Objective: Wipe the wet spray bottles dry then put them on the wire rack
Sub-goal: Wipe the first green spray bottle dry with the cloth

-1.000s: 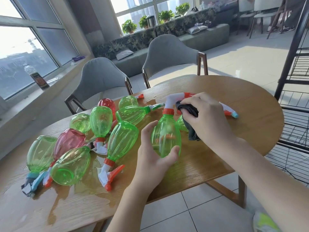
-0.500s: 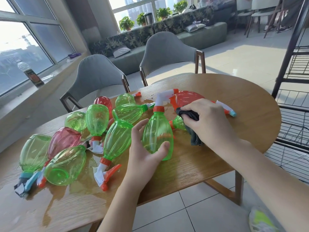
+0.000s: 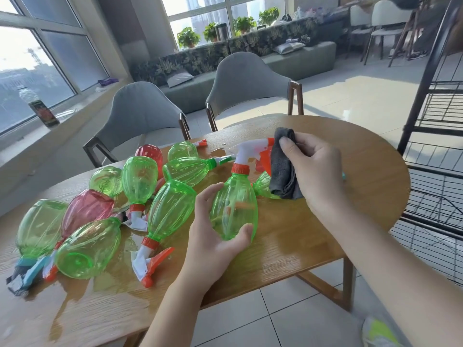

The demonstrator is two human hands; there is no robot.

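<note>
On the table [image 3: 325,246], a cluster of spray bottles [image 3: 140,196] lies left of the left hand [image 3: 213,236], the wire rack [image 3: 441,146] standing right of the right hand [image 3: 315,166].

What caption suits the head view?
Left hand holds a green spray bottle; right hand wipes its trigger with a grey cloth.
</note>
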